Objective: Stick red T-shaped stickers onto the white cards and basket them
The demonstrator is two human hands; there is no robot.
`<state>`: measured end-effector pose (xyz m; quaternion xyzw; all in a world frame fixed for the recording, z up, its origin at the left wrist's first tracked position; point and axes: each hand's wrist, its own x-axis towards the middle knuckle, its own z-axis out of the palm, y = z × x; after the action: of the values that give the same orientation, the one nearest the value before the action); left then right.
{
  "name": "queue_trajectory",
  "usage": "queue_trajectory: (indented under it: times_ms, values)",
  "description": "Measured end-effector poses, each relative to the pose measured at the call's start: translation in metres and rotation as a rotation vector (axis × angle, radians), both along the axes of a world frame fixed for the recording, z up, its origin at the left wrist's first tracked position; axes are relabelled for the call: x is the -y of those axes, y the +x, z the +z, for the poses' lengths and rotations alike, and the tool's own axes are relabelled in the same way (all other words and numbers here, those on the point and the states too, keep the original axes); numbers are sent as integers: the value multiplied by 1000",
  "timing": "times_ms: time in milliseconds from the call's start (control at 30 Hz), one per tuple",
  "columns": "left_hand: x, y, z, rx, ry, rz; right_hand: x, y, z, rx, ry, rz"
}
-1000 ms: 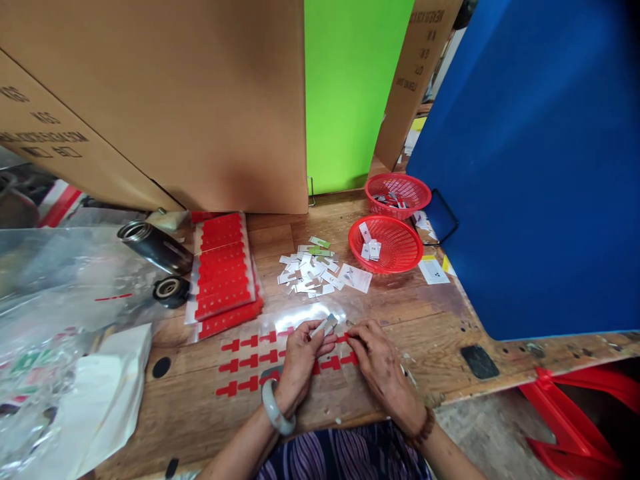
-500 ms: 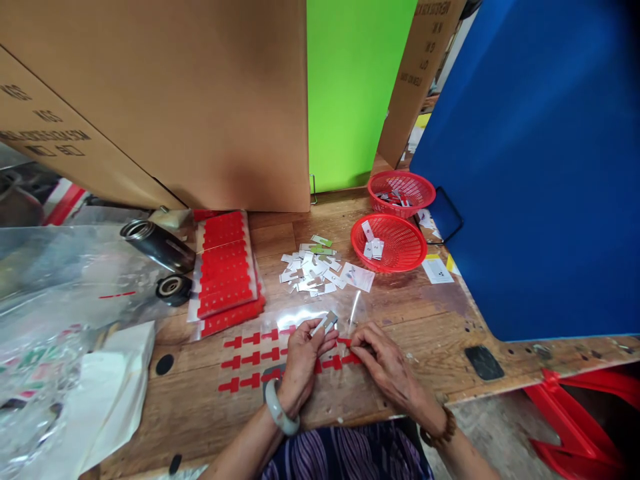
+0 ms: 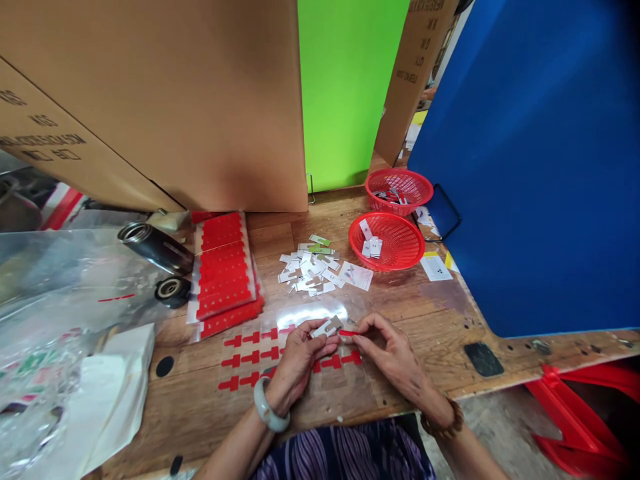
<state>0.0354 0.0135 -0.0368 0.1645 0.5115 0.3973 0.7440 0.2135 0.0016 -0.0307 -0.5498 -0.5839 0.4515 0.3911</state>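
Observation:
Between its thumb and fingers, my left hand [image 3: 296,360] holds a small grey-white card piece [image 3: 329,327]. My right hand [image 3: 393,353] pinches a red T-shaped sticker [image 3: 349,333] and brings its end close to the card; whether the two touch I cannot tell. Below both hands lies a clear sheet [image 3: 360,387] with rows of red T-shaped stickers [image 3: 247,358], part of it hidden by my left hand. Beyond the hands is a loose pile of small white and grey card pieces [image 3: 311,270], with a couple of green ones [image 3: 320,249].
Two red baskets [image 3: 387,257] with small pieces stand at the back right. Stacked red sticker sheets [image 3: 225,267], an open black flask [image 3: 157,248] and its lid [image 3: 173,291] are to the left. Cardboard [image 3: 225,100], a green panel [image 3: 345,93] and a blue panel [image 3: 540,167] rise behind.
My right hand has lifted a red sticker off the clear sheet and moved it up toward the card. My left hand still holds the card, now turned flatter.

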Motion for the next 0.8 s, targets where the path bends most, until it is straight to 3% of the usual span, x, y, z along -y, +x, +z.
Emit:
queue_trajectory:
  times_ms: [267, 467, 800]
  values:
    - [4, -10, 18, 27, -6, -135, -6, -12, -2, 71, 41, 99]
    - [4, -11, 19, -4, -1, -194, -5, -11, -4, 87, 48, 153]
    - [3, -10, 25, -15, -5, -190, -5, -12, 2, 102, 55, 176]
